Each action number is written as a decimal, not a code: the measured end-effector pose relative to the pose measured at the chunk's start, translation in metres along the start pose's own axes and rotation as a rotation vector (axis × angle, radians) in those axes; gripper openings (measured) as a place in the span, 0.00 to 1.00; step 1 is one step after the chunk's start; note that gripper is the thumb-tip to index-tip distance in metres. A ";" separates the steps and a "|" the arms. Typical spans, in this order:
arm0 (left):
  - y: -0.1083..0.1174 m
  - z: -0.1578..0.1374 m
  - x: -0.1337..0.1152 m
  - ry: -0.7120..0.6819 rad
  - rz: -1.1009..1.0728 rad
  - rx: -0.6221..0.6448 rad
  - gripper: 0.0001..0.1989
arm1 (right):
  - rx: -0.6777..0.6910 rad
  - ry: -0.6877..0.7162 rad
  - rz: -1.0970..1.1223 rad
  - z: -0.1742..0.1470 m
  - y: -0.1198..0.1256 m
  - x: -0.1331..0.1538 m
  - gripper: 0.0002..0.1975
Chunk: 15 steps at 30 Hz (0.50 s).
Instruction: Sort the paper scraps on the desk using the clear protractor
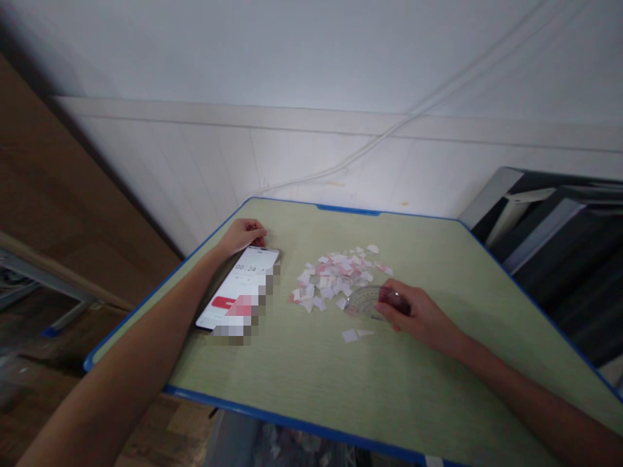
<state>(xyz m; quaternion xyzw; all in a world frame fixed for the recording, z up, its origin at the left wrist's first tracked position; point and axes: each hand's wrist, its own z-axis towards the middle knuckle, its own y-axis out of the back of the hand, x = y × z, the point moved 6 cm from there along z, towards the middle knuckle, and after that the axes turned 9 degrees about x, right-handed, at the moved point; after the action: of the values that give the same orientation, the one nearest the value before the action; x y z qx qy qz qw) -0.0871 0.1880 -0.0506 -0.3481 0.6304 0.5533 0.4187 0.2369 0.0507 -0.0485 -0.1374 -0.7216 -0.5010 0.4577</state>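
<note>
**Loose paper scraps [335, 272] and a hand-held protractor [361, 299]: hazards and legible marks**

The right hand [421, 318] pinches the clear protractor between thumb and fingers, its curved edge lying at the near right margin of the heaped scraps on the green surface [302, 376]. The left hand [243, 235] rests with curled fingers just beyond the top end of a phone [228, 285]; whether it grips anything cannot be told. Two detached pieces [349, 335] lie nearer the viewer, apart from the heap.

Hazards (judged): the scraps appear light and unweighted, so a brisk sweep or a draught could scatter them; the thin protractor could ride over flat pieces or catch beneath them; a shift of the left hand or its forearm could nudge the phone.

Writing: the phone display reads "00:24:", the following digits being obscured; its lower right part is pixelated. The protractor's scale is too small to read. No brand is legible.
</note>
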 end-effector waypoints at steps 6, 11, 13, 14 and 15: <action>0.000 0.000 0.001 0.005 0.003 -0.009 0.08 | 0.011 0.002 0.060 0.001 0.000 -0.006 0.08; 0.002 0.001 0.001 -0.002 0.024 -0.008 0.07 | 0.044 -0.005 0.072 0.000 -0.001 -0.006 0.07; 0.002 0.001 0.001 0.009 0.025 -0.011 0.07 | 0.053 -0.008 0.090 0.000 -0.002 -0.006 0.07; 0.001 0.001 0.001 0.013 0.022 -0.011 0.07 | 0.054 -0.008 0.096 0.000 -0.002 -0.006 0.07; 0.001 0.000 0.001 0.015 0.016 -0.011 0.07 | 0.055 -0.007 0.098 0.000 -0.002 -0.006 0.07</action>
<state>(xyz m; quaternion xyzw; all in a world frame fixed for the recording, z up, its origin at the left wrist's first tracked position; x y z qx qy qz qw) -0.0883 0.1885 -0.0506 -0.3496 0.6332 0.5576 0.4073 0.2388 0.0513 -0.0541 -0.1615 -0.7291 -0.4573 0.4829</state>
